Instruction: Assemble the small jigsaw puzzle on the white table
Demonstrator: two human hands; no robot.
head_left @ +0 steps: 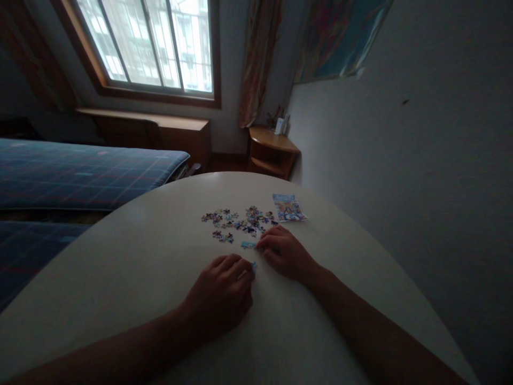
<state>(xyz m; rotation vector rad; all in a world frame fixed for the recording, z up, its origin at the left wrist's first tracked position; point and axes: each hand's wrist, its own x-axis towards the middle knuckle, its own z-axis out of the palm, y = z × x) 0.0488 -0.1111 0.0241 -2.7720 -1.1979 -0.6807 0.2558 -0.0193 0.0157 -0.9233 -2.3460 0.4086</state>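
My left hand (224, 289) rests low over the white table with its fingers closed on a small light-blue jigsaw puzzle piece (254, 266), which peeks out at the fingertips. Just beyond it, my right hand (284, 252) has its fingertips pinched at the right end of a short strip of joined blue puzzle pieces (247, 245) lying flat. Whether those fingers grip the strip or only touch it is hard to see. Several loose, mixed-colour puzzle pieces (252, 219) are scattered behind both hands. A colourful picture sheet (288, 207) lies behind my right hand.
The round white table (140, 256) fills the foreground. On the left stands a bed with a blue plaid mattress (88, 171). A wooden corner shelf (274, 141) is beyond the table, and a wall (380, 160) runs along the right. A barred window (152, 43) is at the back.
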